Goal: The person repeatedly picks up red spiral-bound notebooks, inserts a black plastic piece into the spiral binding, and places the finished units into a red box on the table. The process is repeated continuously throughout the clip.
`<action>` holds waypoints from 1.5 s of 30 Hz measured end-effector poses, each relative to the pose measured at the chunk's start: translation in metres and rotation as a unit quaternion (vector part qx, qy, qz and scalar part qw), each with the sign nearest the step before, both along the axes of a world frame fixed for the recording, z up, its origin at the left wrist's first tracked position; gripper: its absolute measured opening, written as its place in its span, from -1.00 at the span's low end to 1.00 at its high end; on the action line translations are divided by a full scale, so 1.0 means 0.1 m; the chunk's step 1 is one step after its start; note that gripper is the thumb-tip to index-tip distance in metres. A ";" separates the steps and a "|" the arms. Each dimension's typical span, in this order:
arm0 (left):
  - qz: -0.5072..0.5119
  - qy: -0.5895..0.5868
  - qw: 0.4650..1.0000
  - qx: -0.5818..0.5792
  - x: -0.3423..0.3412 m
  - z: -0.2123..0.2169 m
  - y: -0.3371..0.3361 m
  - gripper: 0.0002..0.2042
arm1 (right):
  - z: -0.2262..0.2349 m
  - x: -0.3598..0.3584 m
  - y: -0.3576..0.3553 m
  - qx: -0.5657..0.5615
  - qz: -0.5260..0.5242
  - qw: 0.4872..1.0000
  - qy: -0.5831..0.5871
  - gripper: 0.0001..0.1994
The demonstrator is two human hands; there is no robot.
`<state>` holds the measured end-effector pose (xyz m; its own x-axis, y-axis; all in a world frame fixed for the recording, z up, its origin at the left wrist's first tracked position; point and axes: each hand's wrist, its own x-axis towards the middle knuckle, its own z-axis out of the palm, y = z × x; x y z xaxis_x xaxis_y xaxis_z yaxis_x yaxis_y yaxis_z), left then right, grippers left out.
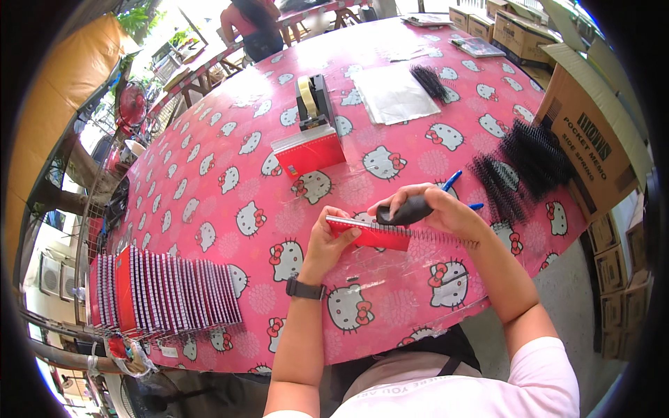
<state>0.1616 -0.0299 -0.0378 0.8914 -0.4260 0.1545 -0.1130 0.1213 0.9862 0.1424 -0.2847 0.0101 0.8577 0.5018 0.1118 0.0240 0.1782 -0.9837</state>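
My left hand point(326, 244), with a dark watch on its wrist, pinches the left end of a small red notebook point(382, 239). A thin spiral wire point(439, 240) runs along the notebook's upper edge and sticks out past its right end, below my right wrist. Closed around a black rounded object point(405, 211), my right hand point(440, 206) is just above the row of holes. I cannot tell exactly what that object is. Two blue ends point(453, 180) stick out beyond the right hand, like pens or tool handles; how they are held is hidden.
Spiral-bound notebooks point(174, 289) stand in rows at the left. A tape dispenser point(315, 101) and stacked red notebooks point(311, 153) sit ahead. Black spiral wires point(533, 160) lie beside a cardboard box point(592, 136) at right. White sheets point(394, 94) lie farther back. Another person point(252, 31) is far off.
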 end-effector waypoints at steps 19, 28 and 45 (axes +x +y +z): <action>-0.084 -0.006 0.996 -0.009 -0.08 0.00 -0.11 -0.70 | 0.03 -0.03 0.13 -0.055 -0.031 0.998 0.018 -0.55; -0.099 0.030 0.995 -0.009 -0.09 0.04 -0.14 -0.71 | -0.01 -0.02 0.14 -0.199 -0.079 0.975 -0.053 -0.46; 0.060 -0.103 0.991 0.065 -0.49 0.63 -0.31 -0.86 | 0.40 -0.42 0.21 -0.223 -0.189 0.898 -0.330 -0.73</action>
